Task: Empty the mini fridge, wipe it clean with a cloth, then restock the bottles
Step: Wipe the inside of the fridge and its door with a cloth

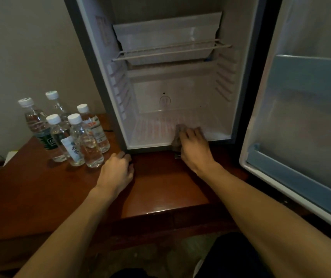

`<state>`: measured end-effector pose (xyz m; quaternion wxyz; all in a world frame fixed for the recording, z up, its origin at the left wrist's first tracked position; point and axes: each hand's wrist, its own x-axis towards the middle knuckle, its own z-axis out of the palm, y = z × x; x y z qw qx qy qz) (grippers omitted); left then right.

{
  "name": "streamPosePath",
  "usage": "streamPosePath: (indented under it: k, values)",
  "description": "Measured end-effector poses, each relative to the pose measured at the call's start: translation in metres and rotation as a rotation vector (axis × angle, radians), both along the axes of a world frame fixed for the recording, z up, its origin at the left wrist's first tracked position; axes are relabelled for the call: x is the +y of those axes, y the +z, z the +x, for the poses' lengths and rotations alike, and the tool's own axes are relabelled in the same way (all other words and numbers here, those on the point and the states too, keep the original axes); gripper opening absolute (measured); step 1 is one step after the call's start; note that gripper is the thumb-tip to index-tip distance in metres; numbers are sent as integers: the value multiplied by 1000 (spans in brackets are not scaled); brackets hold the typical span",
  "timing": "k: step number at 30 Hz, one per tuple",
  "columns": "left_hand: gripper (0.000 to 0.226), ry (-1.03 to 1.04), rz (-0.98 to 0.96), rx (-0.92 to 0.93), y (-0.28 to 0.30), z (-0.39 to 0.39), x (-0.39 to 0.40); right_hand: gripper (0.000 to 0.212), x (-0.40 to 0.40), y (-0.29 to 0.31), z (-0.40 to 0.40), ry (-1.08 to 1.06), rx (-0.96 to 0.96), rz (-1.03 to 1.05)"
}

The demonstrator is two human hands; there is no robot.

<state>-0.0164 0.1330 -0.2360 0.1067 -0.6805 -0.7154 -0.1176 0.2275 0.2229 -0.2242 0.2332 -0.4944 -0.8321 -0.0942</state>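
R hand [193, 149] presses crumpled brown cloth [177, 139] on ribbed fridge floor [152, 127].

Right hand [192, 147] presses cloth [177, 140] on fridge [180, 125] floor.

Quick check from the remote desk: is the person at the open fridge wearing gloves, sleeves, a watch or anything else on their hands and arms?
Nothing visible. The left hand and right hand are bare, with no gloves, rings or watch showing. Both forearms are uncovered from the wrists down to the bottom edge of the head view, so no sleeve appears. No tattoos, bandages or markings can be made out in this dim light.
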Motion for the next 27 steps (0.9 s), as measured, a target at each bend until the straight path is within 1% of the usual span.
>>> streamPosePath:
  k: [4,7,9,13,18,22,27]
  values:
    - [20,-8,-4,20,1,-1,0,52,-15,6,-75,179,-21,-42]
    - [20,-9,-12,14,-1,-1,1,48,-18,4,-117,221,-54,-55]
    - [21,-6,-16,9,-2,-2,2,44,-16,4,-123,235,-8,-53]
    - [21,-12,-8,1,-2,-5,2,47,-11,11,-105,286,-19,-77]
    - [20,-4,2,-12,-2,-5,1,45,-4,11,-50,211,1,-62]
    - [23,3,-17,-4,1,-2,-1,48,1,7,2,111,59,-26]
    - [25,8,-39,2,7,2,-3,34,6,4,45,-48,80,-22]
